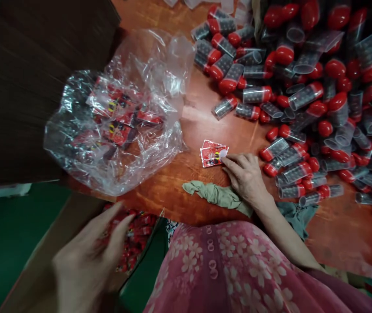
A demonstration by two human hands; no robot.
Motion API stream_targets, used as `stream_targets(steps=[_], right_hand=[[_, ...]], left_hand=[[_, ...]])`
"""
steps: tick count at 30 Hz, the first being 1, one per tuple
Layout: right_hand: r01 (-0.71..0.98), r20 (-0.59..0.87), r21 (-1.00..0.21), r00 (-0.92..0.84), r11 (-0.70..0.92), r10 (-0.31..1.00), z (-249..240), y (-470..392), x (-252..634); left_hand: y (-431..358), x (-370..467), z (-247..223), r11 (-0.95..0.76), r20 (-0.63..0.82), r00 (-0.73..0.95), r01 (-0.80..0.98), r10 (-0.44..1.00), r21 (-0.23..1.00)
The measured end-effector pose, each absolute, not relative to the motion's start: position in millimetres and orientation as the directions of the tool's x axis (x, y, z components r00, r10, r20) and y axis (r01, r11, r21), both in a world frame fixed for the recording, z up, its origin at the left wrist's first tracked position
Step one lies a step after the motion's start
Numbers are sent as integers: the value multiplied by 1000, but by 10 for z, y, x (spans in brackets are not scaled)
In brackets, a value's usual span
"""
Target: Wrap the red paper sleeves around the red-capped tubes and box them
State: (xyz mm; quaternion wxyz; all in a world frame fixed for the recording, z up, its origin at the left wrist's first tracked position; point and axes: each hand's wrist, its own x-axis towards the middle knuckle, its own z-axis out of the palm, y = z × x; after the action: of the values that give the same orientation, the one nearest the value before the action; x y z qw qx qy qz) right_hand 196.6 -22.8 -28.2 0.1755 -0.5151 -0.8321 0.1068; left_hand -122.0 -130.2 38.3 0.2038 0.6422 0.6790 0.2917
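Observation:
My right hand (246, 176) rests on the table, its fingers bent together and its thumb and fingertips at the right edge of a small stack of red printed cards (210, 157). The cards lie slightly fanned. Just below that hand is a twisted strip of pale green cloth (212, 194). My left hand (86, 256) is smeared by motion over an open cardboard box at the lower left. Its thumb and fingers are apart, and nothing shows between them. Inside the box are many red packed items (137, 239).
A crumpled clear plastic bag (169, 82) with red printed packets (119, 132) lies on the left of the table (195, 126). Clear tubes with red rounded caps (257, 94) are heaped across the right side. A dark panel (36, 87) stands at the left.

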Motion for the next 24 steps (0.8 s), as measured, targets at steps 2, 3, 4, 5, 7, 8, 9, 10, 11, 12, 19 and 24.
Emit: stream_targets(steps=[2,3,4,5,7,8,9,10,11,12,19,24], right_hand=[[825,196,-335,-411,455,890,-349,-212,1950],[826,201,-331,-411,456,889,-377,-204,1943],[826,203,-330,-411,457,889,-401,-196,1935],[827,202,-329,-411,456,889,-418,-188,1925],[832,187,-327,-408,449,893,-437,-170,1901],[835,173,-327,-407,442,897,-437,-161,1886],[839,155,-330,-405,433,901,-431,-151,1871],[841,138,-336,-400,423,906,-417,-141,1858],[845,121,-344,-394,411,911,-393,-132,1848],[846,104,-353,-388,399,916,-358,-125,1845],[893,14,-290,-357,345,934,160,-107,2192],[959,-126,30,-277,283,952,358,25,2614]], left_hand=[[-943,-832,262,-211,212,103,780,972,588],[-755,-638,185,-329,256,216,732,942,596],[-573,-455,103,-426,313,291,684,904,593],[-406,-291,22,-483,337,346,660,875,576],[-143,-44,-123,-515,307,414,650,857,560],[-52,34,-185,-518,275,444,655,853,550],[12,83,-239,-524,247,470,662,847,537],[53,108,-286,-536,228,497,665,838,519],[76,114,-325,-553,220,520,667,825,499],[87,109,-356,-577,228,541,662,809,478],[119,112,-368,-602,358,488,695,796,393],[163,136,-337,-562,315,466,688,827,459]])
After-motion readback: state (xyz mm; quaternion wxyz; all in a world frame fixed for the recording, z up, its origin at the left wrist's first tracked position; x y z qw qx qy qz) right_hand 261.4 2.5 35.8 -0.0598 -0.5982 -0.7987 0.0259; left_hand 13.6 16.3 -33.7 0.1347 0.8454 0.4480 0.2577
